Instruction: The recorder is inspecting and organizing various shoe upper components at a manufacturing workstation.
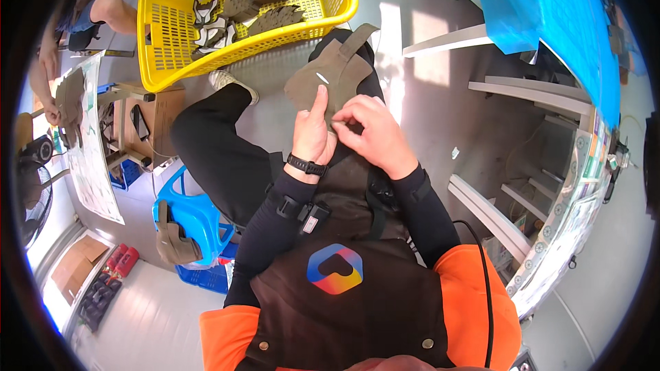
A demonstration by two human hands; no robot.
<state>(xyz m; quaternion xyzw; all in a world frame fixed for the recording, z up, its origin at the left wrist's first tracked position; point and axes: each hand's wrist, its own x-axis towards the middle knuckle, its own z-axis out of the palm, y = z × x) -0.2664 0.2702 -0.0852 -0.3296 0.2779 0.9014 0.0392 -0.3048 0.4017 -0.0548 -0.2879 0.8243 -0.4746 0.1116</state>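
A flat olive-brown cut piece (337, 69), like fabric or thin leather, lies over my thigh with a strap-like tab pointing away and a small white mark near its middle. My left hand (313, 132) is closed on its near end, thumb lying straight on top and the other fingers hidden beneath. Beside it, my right hand (375, 134) has its thumb and forefinger pinched together at the piece's near right edge. Whatever else those fingertips may hold is too small to make out.
A yellow plastic basket (158, 62) with several similar pieces stands ahead. At left, another olive-brown piece (172, 237) lies on a blue stool (180, 196). Another person's hand (51, 111) holds a piece at the far left. A blue-covered table (536, 0) stands at the right.
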